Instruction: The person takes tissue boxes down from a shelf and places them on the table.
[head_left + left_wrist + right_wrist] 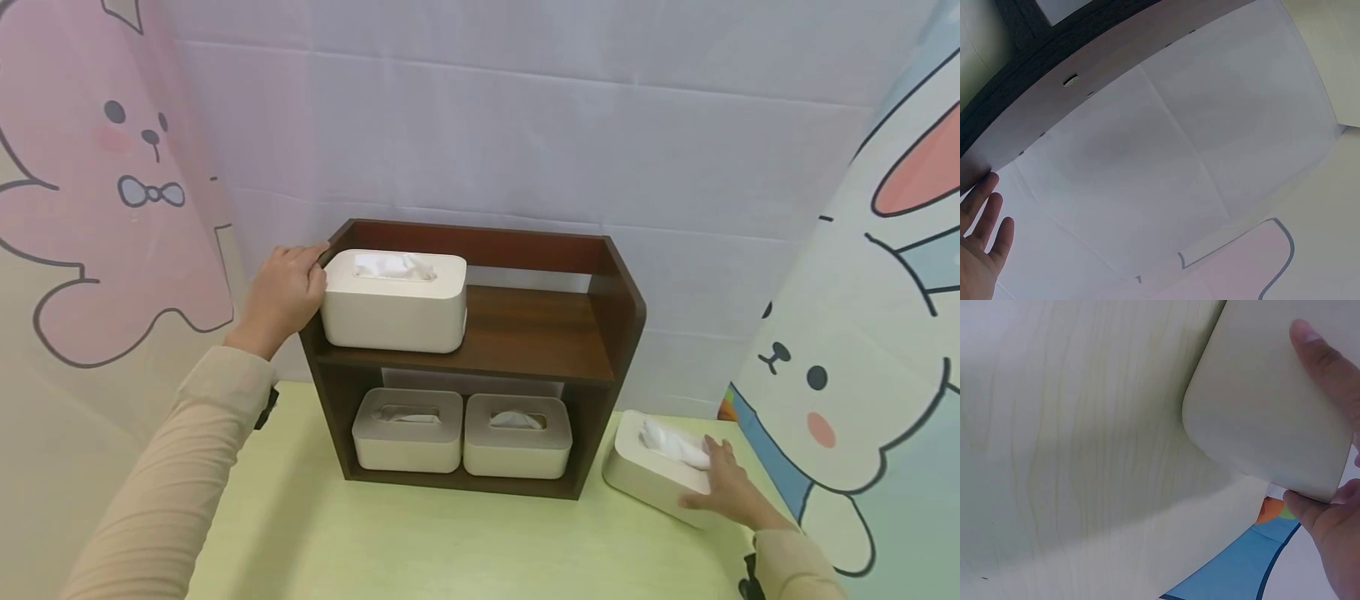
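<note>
On the right, my right hand (726,487) grips one end of a white tissue box (652,471) that sits at an angle beside the shelf. In the right wrist view, the thumb (1325,362) lies on one face of the box and other fingers (1310,509) are at its opposite edge. My left hand (281,292) touches the upper left side of a dark brown two-tier shelf (536,333). Its visible fingers (1000,240) look straight in the left wrist view; the thumb is hidden there. Near that hand, another tissue box (393,312) stands on the upper tier's left half.
Two more tissue boxes, one on the left (408,450) and one on the right (517,454), stand side by side in the lower tier. Everything rests on a pale yellow-green table (420,550). Behind hangs a light cloth (487,133), with cartoon-printed cloths at both sides.
</note>
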`<state>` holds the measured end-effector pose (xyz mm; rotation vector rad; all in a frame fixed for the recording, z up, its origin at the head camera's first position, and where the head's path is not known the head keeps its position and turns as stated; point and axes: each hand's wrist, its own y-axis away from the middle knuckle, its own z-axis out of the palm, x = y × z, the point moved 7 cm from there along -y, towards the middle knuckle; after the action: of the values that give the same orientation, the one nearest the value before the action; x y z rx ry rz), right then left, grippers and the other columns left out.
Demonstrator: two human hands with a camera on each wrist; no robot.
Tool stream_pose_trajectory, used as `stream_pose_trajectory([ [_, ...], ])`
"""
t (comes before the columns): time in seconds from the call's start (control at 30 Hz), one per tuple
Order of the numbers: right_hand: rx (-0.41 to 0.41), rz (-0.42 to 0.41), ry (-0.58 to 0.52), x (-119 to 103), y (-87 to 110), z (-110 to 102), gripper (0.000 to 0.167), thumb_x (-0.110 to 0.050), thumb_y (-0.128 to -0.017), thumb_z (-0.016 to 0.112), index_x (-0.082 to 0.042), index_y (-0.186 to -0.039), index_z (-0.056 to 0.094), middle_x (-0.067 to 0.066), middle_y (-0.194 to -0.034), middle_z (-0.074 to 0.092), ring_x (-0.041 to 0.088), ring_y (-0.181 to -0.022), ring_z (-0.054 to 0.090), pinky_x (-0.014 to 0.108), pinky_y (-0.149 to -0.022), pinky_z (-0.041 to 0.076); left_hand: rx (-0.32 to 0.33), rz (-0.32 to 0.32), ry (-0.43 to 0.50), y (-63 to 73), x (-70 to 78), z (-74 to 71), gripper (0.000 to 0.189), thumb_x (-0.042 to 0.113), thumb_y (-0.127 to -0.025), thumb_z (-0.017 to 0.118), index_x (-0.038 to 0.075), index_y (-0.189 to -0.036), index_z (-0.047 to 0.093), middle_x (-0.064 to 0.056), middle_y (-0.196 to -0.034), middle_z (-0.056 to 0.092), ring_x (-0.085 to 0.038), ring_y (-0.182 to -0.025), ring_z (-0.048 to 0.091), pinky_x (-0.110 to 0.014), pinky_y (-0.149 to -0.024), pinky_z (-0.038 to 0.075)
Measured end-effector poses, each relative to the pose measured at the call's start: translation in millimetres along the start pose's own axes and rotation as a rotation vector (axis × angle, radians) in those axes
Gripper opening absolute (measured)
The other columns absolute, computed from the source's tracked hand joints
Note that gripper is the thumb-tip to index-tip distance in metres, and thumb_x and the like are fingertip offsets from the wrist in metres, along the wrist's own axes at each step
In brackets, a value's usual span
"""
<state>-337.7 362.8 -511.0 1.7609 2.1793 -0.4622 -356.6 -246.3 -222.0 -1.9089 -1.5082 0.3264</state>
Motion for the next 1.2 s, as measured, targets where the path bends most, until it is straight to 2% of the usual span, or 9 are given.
stream_pose_trajectory([
  [0.07,0.004,0.007,-0.018,3.1,-0.2,-1.2,0.125,-0.042,-0.058,0.08,0.02,-0.135,0.004,0.051,-0.132,0.011,0.067,-0.119,0.01,0.075,-0.089,0.018,-0.001,0.0,-0.002,0.1,0.2,0.0,0.044,0.015,-0.093,0.029,-0.002,-0.126,0.052,-0.024,-0.123,0.055,-0.042,-0.111,0.046,-0.054,-0.096,0.035],
  [0.17,0.005,0.009,-0.006,6.1,-0.5,-4.2,0.125,-0.04,-0.058,0.081,0.022,-0.134,0.003,0.053,-0.13,0.011,0.066,-0.119,0.011,0.073,-0.091,0.019,-0.002,0.002,-0.005,0.1,0.5,0.2,0.044,0.015,-0.093,0.029,-0.002,-0.126,0.052,-0.024,-0.123,0.055,-0.042,-0.111,0.046,-0.054,-0.096,0.035],
  [0.33,0.016,-0.018,0.05,4.5,-1.3,-10.7,0.119,-0.034,-0.059,0.082,0.026,-0.129,0.008,0.053,-0.125,0.02,0.066,-0.11,0.029,0.068,-0.091,0.03,0.003,0.005,0.002,-0.4,0.6,0.7,0.044,0.014,-0.092,0.029,-0.002,-0.126,0.052,-0.024,-0.123,0.055,-0.042,-0.11,0.047,-0.053,-0.096,0.035],
  [0.47,0.028,-0.022,0.067,5.6,-3.2,-13.2,0.114,-0.03,-0.059,0.082,0.027,-0.129,0.012,0.051,-0.123,0.026,0.063,-0.108,0.035,0.064,-0.091,0.033,0.005,0.006,0.014,-0.6,1.5,0.3,0.044,0.014,-0.092,0.03,-0.002,-0.126,0.052,-0.025,-0.123,0.055,-0.042,-0.109,0.047,-0.053,-0.096,0.035],
  [0.67,0.034,-0.001,0.041,6.4,-6.3,-13.8,0.104,-0.023,-0.062,0.08,0.025,-0.129,0.016,0.049,-0.124,0.028,0.062,-0.109,0.035,0.064,-0.091,0.033,-0.002,0.007,0.021,0.0,3.6,-0.4,0.044,0.014,-0.092,0.029,-0.002,-0.126,0.051,-0.025,-0.123,0.055,-0.042,-0.109,0.047,-0.053,-0.096,0.035],
  [0.83,0.035,-0.018,0.054,2.3,-6.5,-14.9,0.09,-0.012,-0.068,0.075,0.027,-0.126,0.018,0.049,-0.123,0.028,0.062,-0.109,0.034,0.064,-0.091,0.032,-0.003,0.007,0.022,0.2,3.6,-0.6,0.044,0.014,-0.092,0.029,-0.002,-0.127,0.051,-0.024,-0.124,0.054,-0.042,-0.11,0.046,-0.053,-0.096,0.035],
  [0.93,0.027,-0.016,0.05,2.3,-7.3,-15.5,0.087,-0.007,-0.07,0.072,0.027,-0.127,0.016,0.05,-0.124,0.026,0.062,-0.111,0.032,0.065,-0.093,0.03,-0.007,0.005,0.023,0.5,3.2,-0.8,0.044,0.014,-0.092,0.029,-0.002,-0.127,0.051,-0.024,-0.124,0.054,-0.042,-0.11,0.046,-0.053,-0.097,0.035],
  [1.07,0.011,0.004,0.107,0.2,-8.9,-19.2,0.092,-0.017,-0.07,0.075,0.026,-0.128,0.017,0.048,-0.122,0.032,0.061,-0.107,0.037,0.064,-0.088,0.035,-0.009,0.002,0.023,0.6,2.2,-0.8,0.044,0.015,-0.092,0.029,-0.002,-0.127,0.051,-0.024,-0.125,0.054,-0.041,-0.11,0.046,-0.052,-0.097,0.035],
  [1.2,0.007,0.008,0.191,-8.2,-9.1,-26.7,0.093,-0.03,-0.069,0.076,0.021,-0.128,0.026,0.043,-0.12,0.04,0.06,-0.101,0.043,0.064,-0.077,0.041,-0.009,-0.003,0.026,1.2,1.0,-1.9,0.044,0.014,-0.092,0.029,-0.002,-0.127,0.051,-0.024,-0.125,0.053,-0.042,-0.111,0.045,-0.052,-0.098,0.034],
])
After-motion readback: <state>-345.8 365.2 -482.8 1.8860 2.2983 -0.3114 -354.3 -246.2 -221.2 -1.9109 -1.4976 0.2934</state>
